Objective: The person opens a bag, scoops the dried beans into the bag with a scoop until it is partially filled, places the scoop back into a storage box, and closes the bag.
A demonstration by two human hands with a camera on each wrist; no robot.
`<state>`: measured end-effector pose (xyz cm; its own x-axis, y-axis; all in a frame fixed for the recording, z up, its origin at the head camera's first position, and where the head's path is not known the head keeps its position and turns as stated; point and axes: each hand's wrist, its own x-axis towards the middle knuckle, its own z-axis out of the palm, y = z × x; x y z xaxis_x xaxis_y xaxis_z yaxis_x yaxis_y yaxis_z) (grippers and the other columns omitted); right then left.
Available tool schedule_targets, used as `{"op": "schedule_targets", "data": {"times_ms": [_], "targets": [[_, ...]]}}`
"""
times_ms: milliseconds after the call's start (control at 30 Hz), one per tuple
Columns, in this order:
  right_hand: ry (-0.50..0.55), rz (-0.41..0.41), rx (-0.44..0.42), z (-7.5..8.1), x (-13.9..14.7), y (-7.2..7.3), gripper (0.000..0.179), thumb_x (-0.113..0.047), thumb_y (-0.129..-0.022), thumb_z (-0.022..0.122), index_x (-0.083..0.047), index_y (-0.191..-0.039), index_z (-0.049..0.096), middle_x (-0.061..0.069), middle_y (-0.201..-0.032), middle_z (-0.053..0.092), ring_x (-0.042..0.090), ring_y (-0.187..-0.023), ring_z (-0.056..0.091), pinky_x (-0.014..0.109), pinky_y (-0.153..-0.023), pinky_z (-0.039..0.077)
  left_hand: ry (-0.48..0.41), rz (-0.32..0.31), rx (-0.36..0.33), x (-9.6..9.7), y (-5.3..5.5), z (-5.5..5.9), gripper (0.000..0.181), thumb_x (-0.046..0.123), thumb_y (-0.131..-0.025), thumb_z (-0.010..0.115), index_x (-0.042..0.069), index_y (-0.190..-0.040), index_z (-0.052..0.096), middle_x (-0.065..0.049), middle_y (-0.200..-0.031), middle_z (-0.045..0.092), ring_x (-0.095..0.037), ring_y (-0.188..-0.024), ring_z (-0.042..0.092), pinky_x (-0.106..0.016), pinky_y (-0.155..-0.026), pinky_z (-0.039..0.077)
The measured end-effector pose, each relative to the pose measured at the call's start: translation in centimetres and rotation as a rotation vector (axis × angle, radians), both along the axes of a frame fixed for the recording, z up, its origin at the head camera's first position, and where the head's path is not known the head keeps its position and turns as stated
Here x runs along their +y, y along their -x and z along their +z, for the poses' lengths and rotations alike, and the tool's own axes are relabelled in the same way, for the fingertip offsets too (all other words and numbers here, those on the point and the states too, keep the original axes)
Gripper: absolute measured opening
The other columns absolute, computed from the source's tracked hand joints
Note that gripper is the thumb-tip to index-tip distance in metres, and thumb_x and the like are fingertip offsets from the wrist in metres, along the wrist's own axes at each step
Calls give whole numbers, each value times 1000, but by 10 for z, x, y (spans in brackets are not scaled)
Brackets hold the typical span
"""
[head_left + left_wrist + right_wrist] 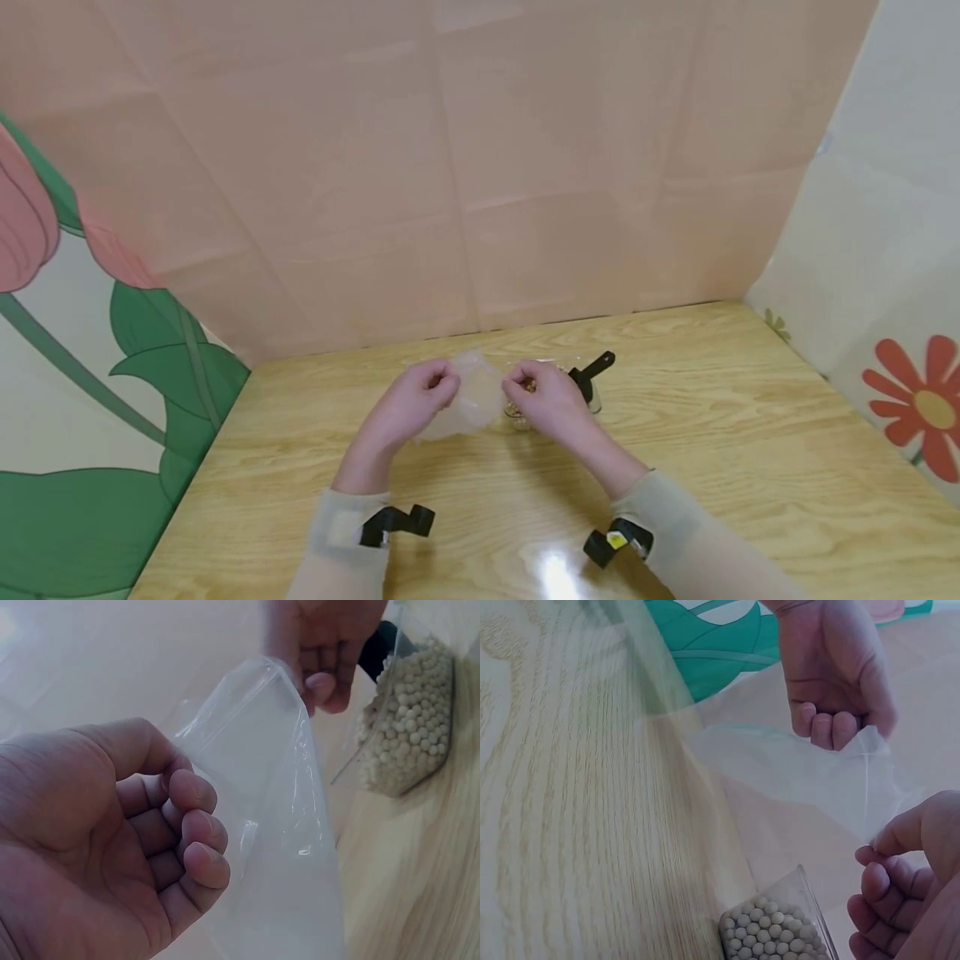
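Note:
A clear plastic zip bag (476,396) hangs upright between the two hands, its zip strip showing along the top in the left wrist view. My left hand (422,396) pinches one upper corner between thumb and index finger, the other fingers curled in. At the opposite upper corner, my right hand (915,877) pinches the bag between thumb and forefinger. Just behind the right hand stands a clear container (442,712) of small pale round beads (409,720), partly hidden by that hand in the head view. A black scoop (596,367) rests in it, handle pointing up and right.
The hands work above a light wood-grain table (712,433). A pinkish-tan sheet (465,167) hangs along its back edge. Flower-printed panels stand at both sides, with a tulip (26,208) at left and a red flower (926,404) at right.

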<state>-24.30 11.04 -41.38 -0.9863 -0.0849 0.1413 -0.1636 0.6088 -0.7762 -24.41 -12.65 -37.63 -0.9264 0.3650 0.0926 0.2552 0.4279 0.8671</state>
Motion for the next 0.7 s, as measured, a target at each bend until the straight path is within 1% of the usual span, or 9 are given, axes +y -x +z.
{"op": "schedule_targets", "data": {"times_ms": [133, 233, 333, 467, 700], "targets": [[-17, -8, -28, 2, 1, -1, 14, -27, -105, 67, -18, -99, 76, 0, -100, 73, 20, -83, 61, 39, -73, 49, -27, 18, -24, -5, 0, 3, 26, 8, -109, 53, 9, -83, 53, -2, -74, 44, -19, -65, 36, -32, -64, 34], [-30, -12, -26, 3, 1, -2, 14, -26, -106, 65, -18, -98, 75, 1, -102, 72, 22, -86, 61, 41, -77, 50, -36, 33, -35, -10, 0, 6, 27, 9, -109, 52, 8, -83, 52, -3, -73, 43, -20, -64, 35, -33, -63, 34], [-38, -6, -11, 5, 1, -3, 14, -25, -105, 64, -18, -97, 74, 1, -104, 71, 23, -92, 60, 43, -81, 49, -38, 61, -36, -15, -1, 8, 27, 10, -109, 53, 8, -83, 53, -3, -73, 44, -20, -64, 37, -33, -63, 36], [-48, -2, -8, 6, 1, -4, 15, -26, -105, 63, -18, -96, 72, 1, -102, 69, 24, -96, 58, 44, -82, 47, -47, 93, -42, -19, -3, 12, 26, 10, -109, 54, 7, -83, 54, -3, -73, 44, -21, -64, 38, -33, -63, 37], [-42, 25, 6, 2, 0, -3, 13, -21, -104, 63, -16, -95, 72, 1, -96, 70, 22, -86, 58, 41, -76, 46, -48, 102, -55, -17, -5, 14, 24, 10, -107, 57, 8, -83, 57, -3, -72, 48, -21, -65, 42, -32, -63, 39]]}}
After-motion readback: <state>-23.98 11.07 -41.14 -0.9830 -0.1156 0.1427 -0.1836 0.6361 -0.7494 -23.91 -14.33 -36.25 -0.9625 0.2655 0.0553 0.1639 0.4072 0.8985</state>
